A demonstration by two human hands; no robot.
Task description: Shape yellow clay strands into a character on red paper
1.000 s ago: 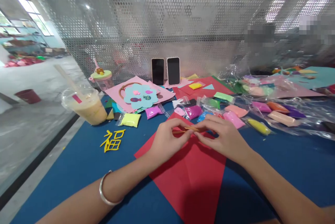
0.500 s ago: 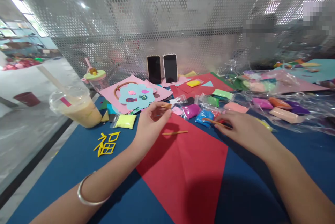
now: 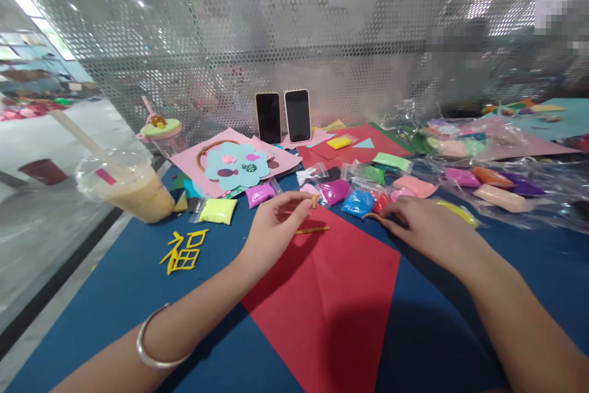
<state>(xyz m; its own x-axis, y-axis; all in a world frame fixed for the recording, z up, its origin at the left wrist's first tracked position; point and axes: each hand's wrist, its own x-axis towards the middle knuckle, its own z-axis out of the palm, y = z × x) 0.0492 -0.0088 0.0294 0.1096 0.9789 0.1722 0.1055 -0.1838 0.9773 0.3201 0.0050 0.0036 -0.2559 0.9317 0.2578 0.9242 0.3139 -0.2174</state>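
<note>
My left hand (image 3: pixel 273 224) is over the upper left part of a red paper sheet (image 3: pixel 340 276). Its thumb and fingers pinch a small orange-brown piece of clay (image 3: pixel 315 201). Just beneath that hand, a thin orange-brown clay strip (image 3: pixel 317 230) lies on the paper, its left end partly covered. To the right of the sheet, my right hand (image 3: pixel 421 221) grips another thin clay strip (image 3: pixel 373 216) between thumb and fingers, its free end curving left near a blue clay packet (image 3: pixel 358 203). On the blue tabletop at left lies a yellow clay character (image 3: pixel 184 251).
A tilted drink cup (image 3: pixel 131 187) stands at left beside a yellow clay packet (image 3: pixel 218 211). Two phones (image 3: pixel 298 116) lean at the back against a perforated metal panel (image 3: pixel 207 31). Several clay packets, a light-blue paper cutout (image 3: pixel 237 166) and a plastic bag (image 3: pixel 543 197) lie around.
My left hand has moved slightly right with its clay piece, now covering part of the strip on the paper. The strip in my right hand looks shorter and more curved.
</note>
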